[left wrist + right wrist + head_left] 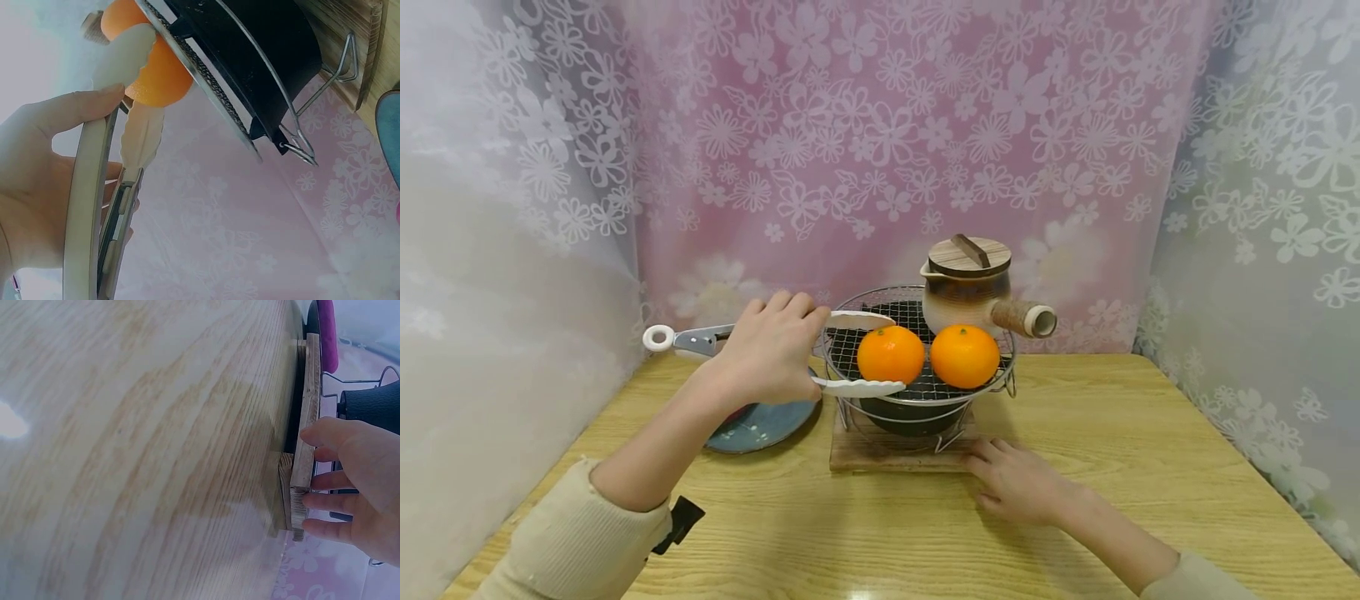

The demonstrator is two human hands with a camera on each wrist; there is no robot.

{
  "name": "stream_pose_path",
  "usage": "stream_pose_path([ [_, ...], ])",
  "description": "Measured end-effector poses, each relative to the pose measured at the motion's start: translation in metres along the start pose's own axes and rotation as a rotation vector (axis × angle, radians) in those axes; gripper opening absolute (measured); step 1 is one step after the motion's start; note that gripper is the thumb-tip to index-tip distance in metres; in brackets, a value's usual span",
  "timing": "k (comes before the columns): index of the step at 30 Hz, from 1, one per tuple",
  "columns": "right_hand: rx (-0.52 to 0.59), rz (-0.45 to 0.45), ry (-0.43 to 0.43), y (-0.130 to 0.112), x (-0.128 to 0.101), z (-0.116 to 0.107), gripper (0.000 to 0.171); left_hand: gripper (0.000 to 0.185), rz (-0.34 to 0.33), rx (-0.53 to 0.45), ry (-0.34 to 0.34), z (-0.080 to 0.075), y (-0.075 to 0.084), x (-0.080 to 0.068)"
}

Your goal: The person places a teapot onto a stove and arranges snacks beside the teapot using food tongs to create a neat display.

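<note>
Sleeved left hand (775, 352) grips scalloped tongs (859, 388) (1 orange (891, 355) between), right hand (1021, 481) touches plank (895, 461).

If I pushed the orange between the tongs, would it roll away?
The orange might roll because it's round, but the tongs on either side could steady it. Its shiny skin may feel slippery, though the tongs' wavy edges would probably help.

Tongs (861, 388) partly hidden, sleeves (580, 533) cut off

Lidded pot (961, 297), pink floral curtain (887, 142)
</note>
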State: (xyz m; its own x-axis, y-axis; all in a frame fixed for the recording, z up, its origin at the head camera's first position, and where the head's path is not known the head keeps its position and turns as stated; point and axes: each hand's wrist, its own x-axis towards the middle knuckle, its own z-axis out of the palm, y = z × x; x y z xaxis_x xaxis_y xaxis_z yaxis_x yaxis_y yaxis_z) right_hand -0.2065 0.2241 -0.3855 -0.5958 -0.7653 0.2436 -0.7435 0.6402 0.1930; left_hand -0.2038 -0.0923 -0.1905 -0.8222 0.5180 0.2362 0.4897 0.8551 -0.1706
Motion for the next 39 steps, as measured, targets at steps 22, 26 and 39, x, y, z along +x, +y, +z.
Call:
stream_pose_path([
  [22, 0.018, 0.017, -0.011, 0.0012, 0.0005, 0.0007, 0.034, 0.066, 0.004, 0.076, -0.035, -0.0091, 0.0089, 0.008],
  [26, 0.013, 0.012, -0.002, 0.0012, 0.0002, 0.0014, 0.033, 0.071, -0.008, 0.054, -0.048, -0.0085, 0.0077, 0.0079],
  [39, 0.013, 0.018, 0.003, 0.0021, 0.0002, 0.0047, 0.034, 0.076, -0.014, 0.034, -0.051, -0.0081, 0.0049, 0.0056],
])
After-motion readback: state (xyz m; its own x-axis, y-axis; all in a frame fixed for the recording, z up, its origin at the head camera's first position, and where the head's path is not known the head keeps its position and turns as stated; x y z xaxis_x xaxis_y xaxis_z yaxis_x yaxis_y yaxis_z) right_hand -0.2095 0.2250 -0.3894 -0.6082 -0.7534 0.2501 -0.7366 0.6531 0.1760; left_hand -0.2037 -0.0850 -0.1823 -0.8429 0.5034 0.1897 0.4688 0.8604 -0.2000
